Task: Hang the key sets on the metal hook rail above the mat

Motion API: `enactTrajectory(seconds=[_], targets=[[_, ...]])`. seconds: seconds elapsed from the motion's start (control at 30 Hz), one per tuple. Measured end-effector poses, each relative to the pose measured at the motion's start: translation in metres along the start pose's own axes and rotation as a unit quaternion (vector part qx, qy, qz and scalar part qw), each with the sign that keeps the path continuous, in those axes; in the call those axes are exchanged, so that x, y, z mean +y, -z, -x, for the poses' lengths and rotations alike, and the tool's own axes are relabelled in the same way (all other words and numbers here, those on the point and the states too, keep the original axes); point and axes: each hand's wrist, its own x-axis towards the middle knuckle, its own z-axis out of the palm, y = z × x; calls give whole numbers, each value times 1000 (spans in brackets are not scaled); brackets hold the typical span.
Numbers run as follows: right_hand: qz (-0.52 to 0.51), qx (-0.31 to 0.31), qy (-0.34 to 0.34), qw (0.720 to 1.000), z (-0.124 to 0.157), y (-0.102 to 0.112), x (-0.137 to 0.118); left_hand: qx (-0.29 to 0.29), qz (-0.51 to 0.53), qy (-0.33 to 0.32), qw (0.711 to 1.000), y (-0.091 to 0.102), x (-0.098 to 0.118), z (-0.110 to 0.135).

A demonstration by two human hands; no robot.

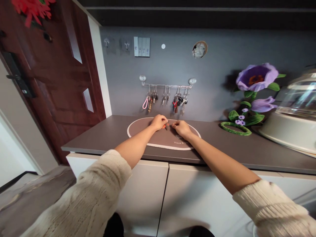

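Pinching a small orange-and-dark item (pixel 167 126) in its fingers, the left hand (pixel 158 122) sits mid-frame over the brown mat (pixel 137 127) on the table (pixel 96 135). Just right of it, the right hand (pixel 181 127) curls its fingers narrowly; whether they hold anything, I cannot tell. Keys (pixel 175 104) hang above centre.

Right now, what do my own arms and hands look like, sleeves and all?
The left sleeve and right sleeve are both cream knit with a raised texture, ending partway up the forearms. The left hand and right hand wear no gloves; finer details are too small to make out.
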Motion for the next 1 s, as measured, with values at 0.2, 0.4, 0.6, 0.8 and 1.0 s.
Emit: enactTrajectory(seconds=[0.2,0.4,0.6,0.8,1.0], targets=[[-45,42,0,998,-1,-1,2,-45,228,50,971,1,17,9],[-124,55,6,991,-1,0,-3,6,295,66,953,0,21,6],[-181,73,44,980,-3,0,-3,26,341,99,935,1,23,4],[-218,92,73,969,-5,1,-3,18,385,112,916,-2,24,3],[-260,100,93,956,-8,2,1,18,403,96,910,-5,26,4]])
